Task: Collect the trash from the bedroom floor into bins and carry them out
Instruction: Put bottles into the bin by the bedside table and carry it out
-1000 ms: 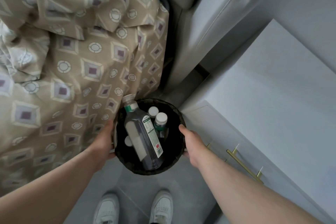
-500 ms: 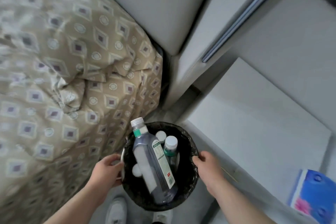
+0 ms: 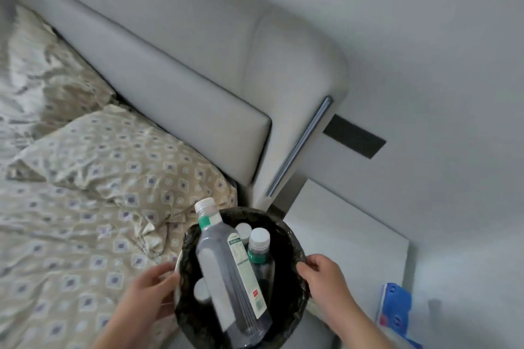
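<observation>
The bin is held between both hands, just beside the side edge of the bed near its headboard corner. The left hand grips the bin's left wall with curled fingers. The right hand pinches the right rim. Both hands are equally near, on opposite sides. The large bottle lies tilted inside, its long axis running from the near rim to the far rim. Its cap juts over the far rim towards the bed. Judgement: tipping the bin that way risks spilling the bottle.
</observation>
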A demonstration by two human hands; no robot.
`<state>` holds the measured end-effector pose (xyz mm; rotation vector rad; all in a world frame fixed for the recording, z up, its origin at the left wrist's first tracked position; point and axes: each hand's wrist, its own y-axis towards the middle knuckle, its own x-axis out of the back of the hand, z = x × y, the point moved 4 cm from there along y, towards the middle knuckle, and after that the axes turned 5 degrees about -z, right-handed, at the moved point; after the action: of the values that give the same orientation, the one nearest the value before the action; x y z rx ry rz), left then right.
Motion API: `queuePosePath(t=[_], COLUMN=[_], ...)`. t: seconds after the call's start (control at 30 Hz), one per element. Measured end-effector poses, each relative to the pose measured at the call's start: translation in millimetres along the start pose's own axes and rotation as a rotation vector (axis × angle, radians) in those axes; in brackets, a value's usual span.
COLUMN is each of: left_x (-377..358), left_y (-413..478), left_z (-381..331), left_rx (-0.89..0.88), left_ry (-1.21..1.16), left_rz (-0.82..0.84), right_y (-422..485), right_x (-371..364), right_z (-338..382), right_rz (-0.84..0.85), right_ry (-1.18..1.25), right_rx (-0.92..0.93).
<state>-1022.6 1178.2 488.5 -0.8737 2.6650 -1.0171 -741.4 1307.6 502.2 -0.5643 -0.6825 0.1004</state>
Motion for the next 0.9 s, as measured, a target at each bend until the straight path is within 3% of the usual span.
queuePosePath(t=[0.17, 0.3, 0.47, 0.67, 0.9], left_x=[2.2, -11.2, -41.8, -81.7, -129.3], left_y=[-51.4, -72.3, -95.4, -107.1, -106.4], left_z=[-104.4, -166.4, -230.1, -275.9, -304.8], left_rx=[-0.221, -0.236, -0.356, -0.468, -0.494], left_ry=[0.002, -0.012, 0.004, -0.070, -0.041], left_rz=[0.084, 0.164, 0.133, 0.179, 0.387], right_y=[-47.7, -68.8, -81.1, -93.7, -122.3], right_x=[56.0, 96.9, 147.3, 200.2, 233.7], right_z=[64.2, 108.5, 148.6, 174.0, 160.1], right_rz=[-0.080, -0.121, -0.101, -0.181, -0.386], right_ry=[0.129, 0.282, 0.462, 0.623, 0.743], right_rx=[0.090, 0.118, 0.163, 0.237, 0.191])
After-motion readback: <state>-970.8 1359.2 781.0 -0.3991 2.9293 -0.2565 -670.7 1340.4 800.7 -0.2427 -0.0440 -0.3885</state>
